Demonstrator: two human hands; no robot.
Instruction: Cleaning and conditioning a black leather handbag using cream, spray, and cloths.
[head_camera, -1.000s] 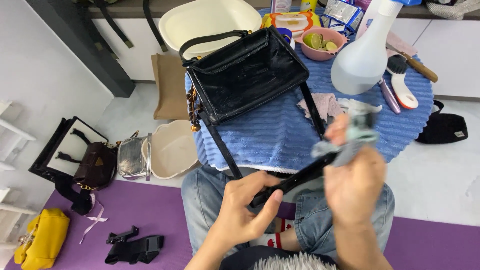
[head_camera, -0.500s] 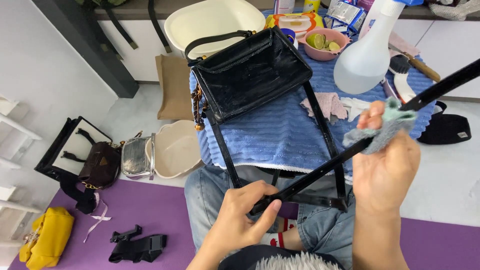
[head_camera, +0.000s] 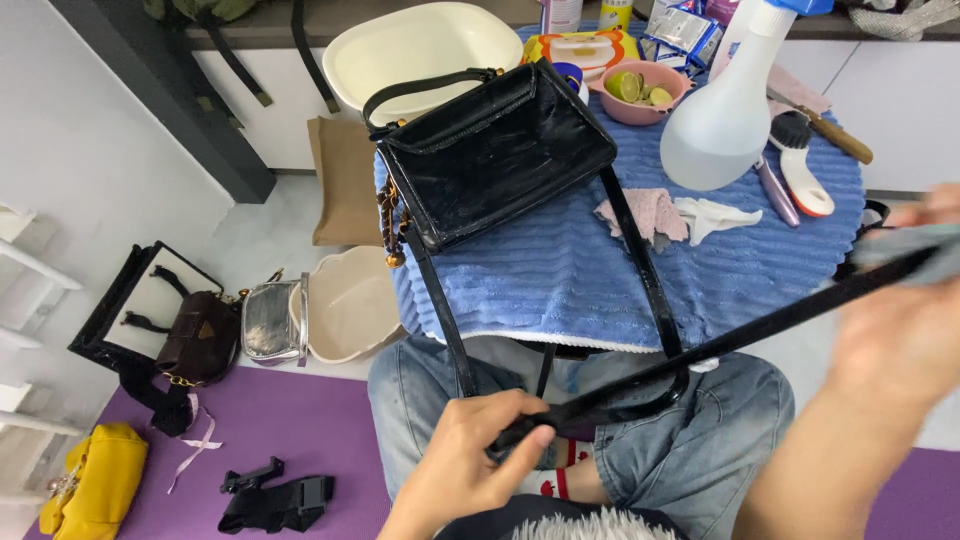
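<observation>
Two hands (head_camera: 470, 450), four handbags (one black (head_camera: 495, 150), one brown (head_camera: 195, 335), one silver (head_camera: 268, 318), one yellow (head_camera: 90, 480)), two basins (head_camera: 420, 45).

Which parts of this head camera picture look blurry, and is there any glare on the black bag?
Head view: the right hand and its grey cloth are smeared by motion blur; the left hand, pinching the black strap, is sharp; the black handbag shows soft pale sheen, not harsh glare.

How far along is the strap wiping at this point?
Done: cannot tell; nothing shows which parts are clean. In hand: left hand pinches the black strap taut; blurred right hand holds a cloth on its far end. Left: the black handbag lies untouched on the blue towel.
</observation>
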